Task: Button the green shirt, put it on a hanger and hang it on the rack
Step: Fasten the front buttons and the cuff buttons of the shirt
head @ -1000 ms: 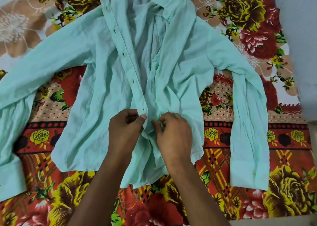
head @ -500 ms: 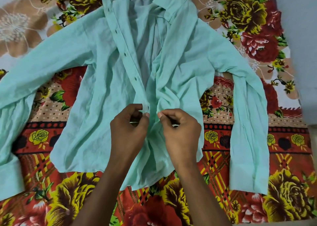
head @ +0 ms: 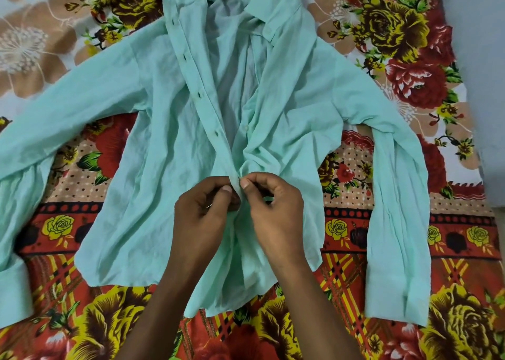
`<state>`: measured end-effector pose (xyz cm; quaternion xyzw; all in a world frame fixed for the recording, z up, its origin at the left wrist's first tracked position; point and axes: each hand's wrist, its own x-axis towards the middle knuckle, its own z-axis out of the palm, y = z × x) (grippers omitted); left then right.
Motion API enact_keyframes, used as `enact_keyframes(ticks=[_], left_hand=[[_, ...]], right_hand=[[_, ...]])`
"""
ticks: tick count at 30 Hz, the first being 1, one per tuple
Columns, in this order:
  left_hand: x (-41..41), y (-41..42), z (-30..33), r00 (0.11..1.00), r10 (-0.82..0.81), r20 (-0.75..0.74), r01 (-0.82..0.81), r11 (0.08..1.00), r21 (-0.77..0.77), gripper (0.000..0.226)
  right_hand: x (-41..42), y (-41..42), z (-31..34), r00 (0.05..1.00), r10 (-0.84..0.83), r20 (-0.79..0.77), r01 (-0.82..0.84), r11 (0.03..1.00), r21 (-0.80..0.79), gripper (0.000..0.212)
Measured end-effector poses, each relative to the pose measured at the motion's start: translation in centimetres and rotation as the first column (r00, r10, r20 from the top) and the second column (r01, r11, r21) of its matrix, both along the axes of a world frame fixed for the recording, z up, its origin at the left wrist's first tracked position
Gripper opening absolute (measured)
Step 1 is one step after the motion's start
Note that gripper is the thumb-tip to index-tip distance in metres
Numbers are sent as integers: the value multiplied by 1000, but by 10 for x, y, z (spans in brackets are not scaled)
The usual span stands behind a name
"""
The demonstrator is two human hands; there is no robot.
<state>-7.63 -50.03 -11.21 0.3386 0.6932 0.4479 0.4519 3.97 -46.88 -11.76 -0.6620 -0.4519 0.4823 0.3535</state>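
Observation:
A pale green shirt (head: 287, 91) lies front-up on a flowered bed sheet, sleeves spread to both sides, collar at the top. Its front is open above my hands; the buttonhole strip (head: 200, 97) runs diagonally down the middle. My left hand (head: 203, 217) pinches the buttonhole edge low on the shirt front. My right hand (head: 273, 212) pinches the opposite edge, fingertips touching the left hand's. The button between them is hidden by my fingers. No hanger or rack is in view.
The red, yellow and brown flowered sheet (head: 410, 250) covers the bed all around the shirt. A plain grey wall or surface (head: 481, 86) borders the bed on the right.
Both hands have brought the two shirt front edges closer together, and my fingertips now meet at the placket. The shirt has shifted little.

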Motion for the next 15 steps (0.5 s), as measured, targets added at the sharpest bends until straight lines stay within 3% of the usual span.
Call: enact_keyframes(ticks=[4, 12, 15], left_hand=[[-4, 7, -1, 998, 11, 61, -11, 1000, 0, 23], [-6, 10, -1, 996, 31, 81, -29, 999, -23, 5], [-4, 12, -2, 995, 41, 95, -38, 999, -34, 2]], right_hand=[[5, 4, 0, 996, 83, -36, -84, 996, -9, 6], [11, 6, 0, 978, 203, -49, -202, 979, 35, 11], [13, 8, -1, 972, 230, 42, -233, 969, 84, 10]])
